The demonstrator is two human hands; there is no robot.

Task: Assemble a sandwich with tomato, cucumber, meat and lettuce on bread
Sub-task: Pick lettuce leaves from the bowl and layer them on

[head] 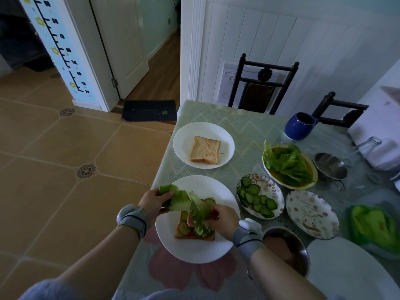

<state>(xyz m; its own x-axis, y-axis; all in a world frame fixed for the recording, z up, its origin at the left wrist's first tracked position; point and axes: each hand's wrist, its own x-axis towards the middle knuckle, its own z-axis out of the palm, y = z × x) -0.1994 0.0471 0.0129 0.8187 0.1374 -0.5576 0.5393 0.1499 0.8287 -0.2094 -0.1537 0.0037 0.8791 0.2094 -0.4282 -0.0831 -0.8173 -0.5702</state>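
On the near white plate [188, 250] lies a bread slice [194, 236] topped with red tomato and cucumber rounds. A lettuce leaf [186, 203] is stretched above it, held at both ends. My left hand [151, 202] grips its left end and my right hand [223, 219] pinches the right end over the sandwich. A second bread slice [205, 150] rests on the far white plate [184, 137]. Cucumber slices [256, 198] fill a patterned plate, more lettuce [287, 163] sits in a yellow dish, and meat [279, 245] lies in a metal bowl by my right wrist.
An empty patterned plate [311, 213], a blue mug [299, 126], a small steel bowl [330, 165], a glass bottle [368, 146] and a green bag of leaves [374, 226] crowd the right side. The table edge [164, 161] drops to tiled floor on the left. Two chairs stand behind.
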